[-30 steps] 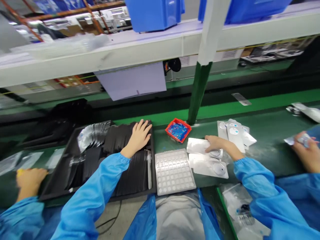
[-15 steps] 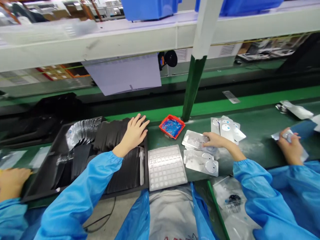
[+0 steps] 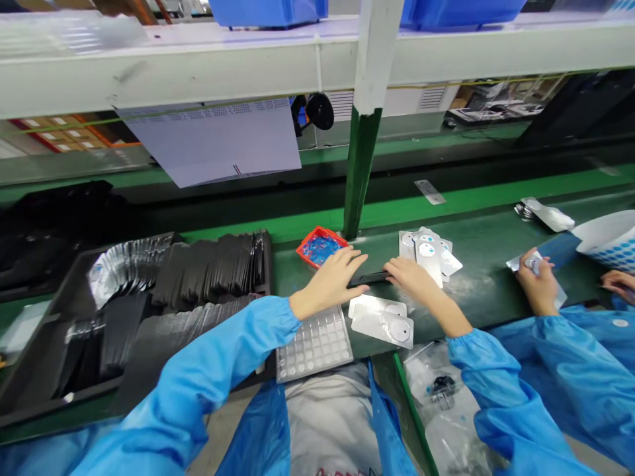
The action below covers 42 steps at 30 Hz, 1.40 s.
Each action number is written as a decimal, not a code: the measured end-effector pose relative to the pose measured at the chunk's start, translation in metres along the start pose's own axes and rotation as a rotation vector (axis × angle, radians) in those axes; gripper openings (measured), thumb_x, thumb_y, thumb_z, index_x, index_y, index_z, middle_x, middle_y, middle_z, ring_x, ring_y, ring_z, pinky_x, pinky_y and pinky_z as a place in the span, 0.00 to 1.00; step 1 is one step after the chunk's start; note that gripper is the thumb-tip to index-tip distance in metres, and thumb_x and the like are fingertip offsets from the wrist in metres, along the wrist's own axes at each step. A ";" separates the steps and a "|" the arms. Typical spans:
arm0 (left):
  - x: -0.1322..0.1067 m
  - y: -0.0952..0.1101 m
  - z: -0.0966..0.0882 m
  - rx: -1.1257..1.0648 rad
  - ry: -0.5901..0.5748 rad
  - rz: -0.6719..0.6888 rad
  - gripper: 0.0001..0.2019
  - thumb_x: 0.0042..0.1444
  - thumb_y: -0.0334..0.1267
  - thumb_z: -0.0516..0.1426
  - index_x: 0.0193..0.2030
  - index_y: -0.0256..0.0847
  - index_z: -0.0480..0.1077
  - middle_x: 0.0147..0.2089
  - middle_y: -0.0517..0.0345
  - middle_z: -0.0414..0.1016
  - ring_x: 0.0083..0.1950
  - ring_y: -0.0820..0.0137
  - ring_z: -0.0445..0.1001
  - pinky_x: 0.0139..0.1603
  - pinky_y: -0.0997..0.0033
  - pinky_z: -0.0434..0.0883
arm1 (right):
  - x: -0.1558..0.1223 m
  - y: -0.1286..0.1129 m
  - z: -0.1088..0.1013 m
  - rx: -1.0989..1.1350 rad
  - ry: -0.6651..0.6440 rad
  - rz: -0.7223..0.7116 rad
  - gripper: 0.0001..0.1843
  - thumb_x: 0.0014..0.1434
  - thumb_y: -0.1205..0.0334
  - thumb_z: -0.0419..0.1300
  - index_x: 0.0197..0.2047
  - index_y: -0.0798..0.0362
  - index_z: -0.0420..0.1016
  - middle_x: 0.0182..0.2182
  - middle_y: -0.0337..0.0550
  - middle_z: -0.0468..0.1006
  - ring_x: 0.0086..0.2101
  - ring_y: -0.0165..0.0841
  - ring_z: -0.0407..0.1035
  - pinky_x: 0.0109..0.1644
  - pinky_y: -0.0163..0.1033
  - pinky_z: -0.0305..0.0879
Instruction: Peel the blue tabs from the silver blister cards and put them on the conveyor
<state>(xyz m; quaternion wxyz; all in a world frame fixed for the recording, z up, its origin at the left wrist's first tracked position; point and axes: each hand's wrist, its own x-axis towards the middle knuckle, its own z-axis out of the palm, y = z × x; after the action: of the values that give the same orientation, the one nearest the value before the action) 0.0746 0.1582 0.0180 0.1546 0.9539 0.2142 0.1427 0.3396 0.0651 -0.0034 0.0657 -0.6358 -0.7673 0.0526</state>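
Observation:
Between my hands is a small stack of thin flat plates [image 3: 370,279], dark and seen edge-on. My right hand [image 3: 411,281] is closed on its right end. My left hand [image 3: 330,281] is at its left end, fingers stretched out above and the thumb apart below; whether it bears any weight I cannot tell. Below them lie several silver plates [image 3: 381,320] with round marks. Under my left forearm is a clear tray with rows of round pockets [image 3: 317,347]. Beyond my right hand lies a fanned pile of silver cards with blue dots [image 3: 429,250].
A black bin [image 3: 268,264] at left holds rows of black and silver plates. A red dish [image 3: 320,244] of small blue and red bits stands behind my left hand. A post [image 3: 362,172] rises at the bench's back. A co-worker's hand [image 3: 538,284] holds a silver piece at right.
My left hand has left the black bin and moved right to the plates. My right hand has lifted one group of plates off the bench and turned it on edge. The view has shifted.

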 end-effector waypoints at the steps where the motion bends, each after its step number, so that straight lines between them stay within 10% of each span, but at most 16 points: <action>1: 0.011 0.006 0.012 -0.012 -0.040 -0.027 0.35 0.68 0.51 0.65 0.77 0.42 0.65 0.77 0.39 0.70 0.79 0.48 0.67 0.78 0.45 0.68 | 0.001 -0.004 0.008 -0.002 0.011 -0.010 0.12 0.69 0.71 0.54 0.49 0.51 0.77 0.46 0.56 0.81 0.50 0.50 0.73 0.53 0.49 0.67; 8: 0.045 0.021 0.072 0.028 -0.157 -0.163 0.14 0.71 0.37 0.63 0.61 0.38 0.77 0.59 0.46 0.82 0.61 0.55 0.81 0.61 0.50 0.81 | -0.011 -0.010 0.041 0.163 0.234 0.083 0.21 0.62 0.72 0.55 0.55 0.51 0.80 0.53 0.56 0.83 0.59 0.51 0.72 0.74 0.61 0.58; 13: 0.047 0.019 0.072 0.044 -0.175 -0.200 0.09 0.73 0.37 0.63 0.57 0.40 0.78 0.56 0.50 0.83 0.58 0.60 0.82 0.61 0.51 0.81 | -0.021 -0.004 0.055 0.446 0.522 0.396 0.32 0.74 0.59 0.42 0.76 0.54 0.63 0.71 0.59 0.72 0.73 0.47 0.62 0.78 0.62 0.57; 22: 0.050 0.024 0.067 0.057 -0.073 -0.271 0.07 0.75 0.36 0.61 0.54 0.39 0.79 0.52 0.52 0.84 0.54 0.62 0.84 0.57 0.54 0.82 | 0.002 -0.043 0.073 0.903 0.731 0.704 0.42 0.74 0.37 0.43 0.80 0.55 0.53 0.77 0.65 0.62 0.78 0.49 0.55 0.79 0.60 0.59; 27: 0.055 0.037 0.055 0.068 0.086 -0.199 0.17 0.75 0.32 0.54 0.65 0.45 0.78 0.58 0.47 0.83 0.59 0.57 0.80 0.57 0.59 0.81 | 0.016 -0.091 0.065 1.071 0.689 0.674 0.37 0.70 0.32 0.51 0.66 0.53 0.72 0.56 0.59 0.84 0.60 0.50 0.78 0.62 0.53 0.78; 35: 0.038 0.027 0.015 0.134 0.216 -0.093 0.24 0.75 0.37 0.54 0.75 0.37 0.69 0.71 0.36 0.75 0.70 0.50 0.74 0.67 0.50 0.76 | 0.058 -0.096 0.003 0.953 0.630 0.643 0.31 0.67 0.32 0.47 0.36 0.50 0.74 0.36 0.57 0.85 0.40 0.48 0.79 0.44 0.46 0.76; 39: -0.012 -0.018 -0.016 0.168 0.231 -0.151 0.22 0.72 0.46 0.60 0.69 0.48 0.76 0.72 0.47 0.76 0.72 0.56 0.73 0.73 0.56 0.73 | 0.070 -0.095 -0.028 0.837 0.502 0.500 0.22 0.63 0.39 0.54 0.27 0.45 0.66 0.25 0.48 0.77 0.32 0.42 0.71 0.36 0.43 0.67; 42: -0.048 -0.074 -0.041 0.227 0.302 -0.433 0.20 0.74 0.44 0.55 0.66 0.44 0.78 0.69 0.41 0.78 0.71 0.52 0.74 0.74 0.47 0.71 | 0.091 -0.112 -0.036 0.802 0.361 0.379 0.21 0.64 0.43 0.54 0.24 0.45 0.63 0.21 0.42 0.72 0.28 0.39 0.67 0.32 0.41 0.62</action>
<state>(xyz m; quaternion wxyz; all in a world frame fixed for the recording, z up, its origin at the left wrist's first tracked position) -0.0080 0.2094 0.0190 0.0401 0.8651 0.4480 0.2221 0.2209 0.1333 0.0537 0.4271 -0.6879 -0.5336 0.2443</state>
